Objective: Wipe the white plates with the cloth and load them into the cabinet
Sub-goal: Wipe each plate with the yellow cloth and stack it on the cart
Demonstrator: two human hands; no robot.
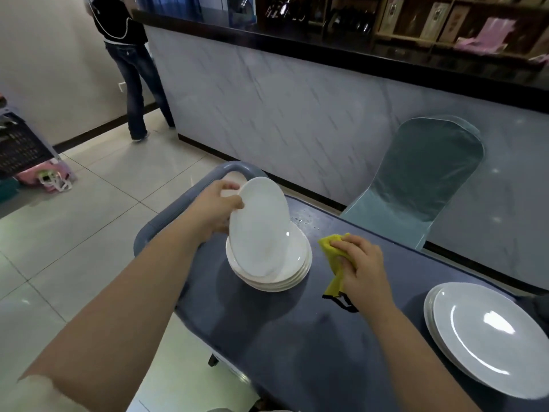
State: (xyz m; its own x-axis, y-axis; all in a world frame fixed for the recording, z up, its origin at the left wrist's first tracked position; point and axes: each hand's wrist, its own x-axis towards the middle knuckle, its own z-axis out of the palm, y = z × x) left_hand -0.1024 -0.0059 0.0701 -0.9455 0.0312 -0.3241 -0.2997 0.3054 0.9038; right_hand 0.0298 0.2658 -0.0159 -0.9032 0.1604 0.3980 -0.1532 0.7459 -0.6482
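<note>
My left hand grips the far left rim of a white plate and holds it tilted up, its lower edge resting on a stack of white plates on the grey cart top. To the right of the stack, my right hand clutches a yellow cloth with a black edge, just above the cart top. A second stack of larger white plates lies at the cart's near right.
The cart's grey handle curves behind my left hand. A chair in a teal cover stands beyond the cart, against a marble-fronted counter. A person stands at far left. Crates sit on the tiled floor.
</note>
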